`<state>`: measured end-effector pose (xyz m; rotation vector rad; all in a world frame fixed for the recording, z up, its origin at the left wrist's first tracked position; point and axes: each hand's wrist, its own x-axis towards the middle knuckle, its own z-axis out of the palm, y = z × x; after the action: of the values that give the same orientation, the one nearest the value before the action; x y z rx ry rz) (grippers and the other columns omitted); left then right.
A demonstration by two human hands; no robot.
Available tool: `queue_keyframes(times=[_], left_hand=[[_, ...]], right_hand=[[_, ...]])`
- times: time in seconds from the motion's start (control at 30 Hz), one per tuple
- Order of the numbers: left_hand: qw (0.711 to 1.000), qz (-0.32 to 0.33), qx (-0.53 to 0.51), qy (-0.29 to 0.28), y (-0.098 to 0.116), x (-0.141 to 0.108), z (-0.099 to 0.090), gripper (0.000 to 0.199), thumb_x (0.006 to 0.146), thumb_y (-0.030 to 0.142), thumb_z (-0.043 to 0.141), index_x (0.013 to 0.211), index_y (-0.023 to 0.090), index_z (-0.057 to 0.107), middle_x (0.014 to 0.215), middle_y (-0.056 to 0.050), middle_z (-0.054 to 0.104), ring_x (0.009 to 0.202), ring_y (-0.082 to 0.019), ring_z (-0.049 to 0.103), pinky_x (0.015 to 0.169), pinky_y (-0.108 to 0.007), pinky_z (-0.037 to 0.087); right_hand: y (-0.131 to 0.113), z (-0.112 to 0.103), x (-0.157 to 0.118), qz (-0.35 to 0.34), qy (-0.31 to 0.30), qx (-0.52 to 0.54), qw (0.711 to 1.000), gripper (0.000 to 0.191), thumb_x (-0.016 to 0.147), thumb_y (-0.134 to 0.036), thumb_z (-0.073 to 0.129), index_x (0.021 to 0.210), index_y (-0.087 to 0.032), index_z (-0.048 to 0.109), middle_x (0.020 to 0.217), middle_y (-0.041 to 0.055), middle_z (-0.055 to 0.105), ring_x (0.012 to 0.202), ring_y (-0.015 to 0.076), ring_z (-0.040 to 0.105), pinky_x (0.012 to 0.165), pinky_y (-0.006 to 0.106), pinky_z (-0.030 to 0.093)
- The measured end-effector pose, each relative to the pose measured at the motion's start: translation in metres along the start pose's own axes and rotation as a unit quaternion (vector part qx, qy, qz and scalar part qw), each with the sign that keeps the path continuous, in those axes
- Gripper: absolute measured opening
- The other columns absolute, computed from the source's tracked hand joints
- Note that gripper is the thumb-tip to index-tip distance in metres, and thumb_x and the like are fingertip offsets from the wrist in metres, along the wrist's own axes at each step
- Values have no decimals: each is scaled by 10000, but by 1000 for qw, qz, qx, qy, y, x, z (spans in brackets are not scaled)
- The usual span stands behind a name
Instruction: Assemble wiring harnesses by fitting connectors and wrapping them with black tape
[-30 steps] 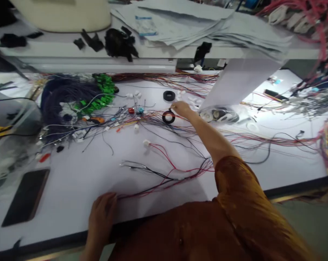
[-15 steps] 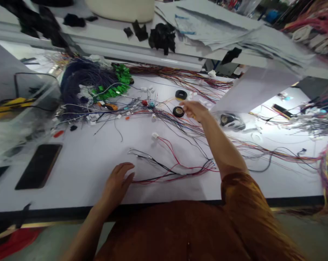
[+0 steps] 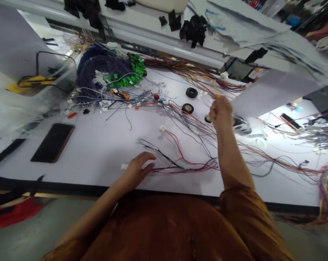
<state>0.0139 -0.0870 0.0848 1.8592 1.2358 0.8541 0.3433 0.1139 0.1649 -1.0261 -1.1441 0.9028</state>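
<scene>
Near the table's front edge, my left hand (image 3: pixel 138 170) rests with fingers and thumb apart, beside the left end of a red and black wire harness (image 3: pixel 180 167). A white connector (image 3: pixel 163 128) tips one red branch of that harness. My right hand (image 3: pixel 221 110) is farther back with its fingers curled together; a small yellow thing (image 3: pixel 218 96) shows at its fingertips, too small to name. Just left of this hand is a roll of black tape (image 3: pixel 187 108), with another black roll (image 3: pixel 191 92) behind it. A further roll is partly hidden by the hand.
A dark phone (image 3: pixel 52 143) lies at the left, near a clear plastic bin (image 3: pixel 63 81). Purple wires with green connectors (image 3: pixel 137 69) are heaped behind. Loose wires cross the middle and right. A shelf (image 3: pixel 164 38) overhangs the back, with upright panels below.
My right hand has moved right, away from the two tape rolls, and its fingers are now curled in. The view has shifted, and a white piece shows beside my left hand.
</scene>
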Motion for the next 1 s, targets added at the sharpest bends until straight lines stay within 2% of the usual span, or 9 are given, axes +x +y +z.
queue_keyframes(times=[0.07, 0.13, 0.23, 0.33, 0.47, 0.67, 0.77, 0.9, 1.0], left_hand=[[997, -19, -67, -17, 9, 10, 3, 181, 968, 335, 583, 1067, 227, 688, 1072, -80, 734, 976, -229, 702, 886, -392, 582], [980, -50, -186, -52, 17, 24, 10, 242, 941, 409, 631, 1073, 219, 706, 1082, -96, 751, 1006, -244, 710, 899, -400, 574], [902, -106, -412, -73, 21, 52, 22, 467, 850, 542, 727, 1160, 195, 690, 1206, -141, 742, 1118, -263, 705, 930, -396, 557], [834, -140, -534, 19, 17, 74, 30, 510, 806, 583, 762, 1092, 165, 696, 1035, -112, 771, 961, -203, 734, 871, -342, 553], [804, -156, -557, 139, 9, 81, 22, 360, 841, 473, 766, 978, 152, 679, 759, -20, 728, 735, -138, 713, 758, -283, 546], [811, -123, -519, 242, 1, 71, -11, 379, 942, 536, 616, 1055, 174, 631, 865, -56, 774, 795, -172, 743, 821, -332, 560], [838, -99, -469, 261, -3, 63, -25, 448, 970, 602, 531, 1092, 186, 643, 987, -78, 785, 898, -191, 741, 874, -351, 546], [892, -42, -310, 327, -10, 50, -35, 492, 999, 608, 481, 1188, 208, 696, 1239, -69, 737, 1131, -198, 673, 964, -339, 489], [893, -31, -255, 369, -18, 41, -38, 563, 979, 674, 456, 1313, 269, 658, 1280, -62, 714, 1163, -226, 655, 994, -387, 477]], right_hand=[[-2, 0, -27, 5, -12, 3, 1000, 221, 855, -459, 676, 943, -261, 634, 620, -65, 435, 400, 61, 219, 408, 280, 114], [-3, 3, -65, 35, -86, -31, 995, 193, 892, -459, 668, 984, -289, 681, 632, -44, 495, 427, 81, 265, 421, 288, 159], [2, 13, -131, 81, -256, -138, 953, 209, 933, -428, 625, 1010, -262, 728, 708, -2, 623, 496, 105, 416, 475, 280, 313], [11, 19, -182, 89, -357, -213, 905, 243, 945, -367, 576, 978, -194, 743, 753, 25, 666, 628, 132, 557, 606, 274, 424], [24, 12, -209, 130, -355, -243, 893, 340, 985, -382, 487, 991, -166, 750, 723, 26, 630, 693, 147, 581, 655, 271, 429], [32, 6, -219, 199, -300, -234, 903, 333, 934, -418, 547, 969, -154, 747, 642, -12, 509, 581, 115, 429, 557, 261, 343], [33, 9, -221, 226, -245, -218, 918, 320, 897, -442, 589, 936, -159, 733, 621, -32, 454, 563, 103, 371, 535, 255, 305], [34, 14, -220, 253, -187, -186, 931, 301, 811, -468, 684, 874, -173, 700, 618, -49, 430, 562, 90, 330, 528, 245, 288], [33, 16, -217, 253, -169, -190, 933, 301, 751, -444, 729, 872, -169, 720, 642, -38, 484, 587, 91, 372, 553, 243, 319]])
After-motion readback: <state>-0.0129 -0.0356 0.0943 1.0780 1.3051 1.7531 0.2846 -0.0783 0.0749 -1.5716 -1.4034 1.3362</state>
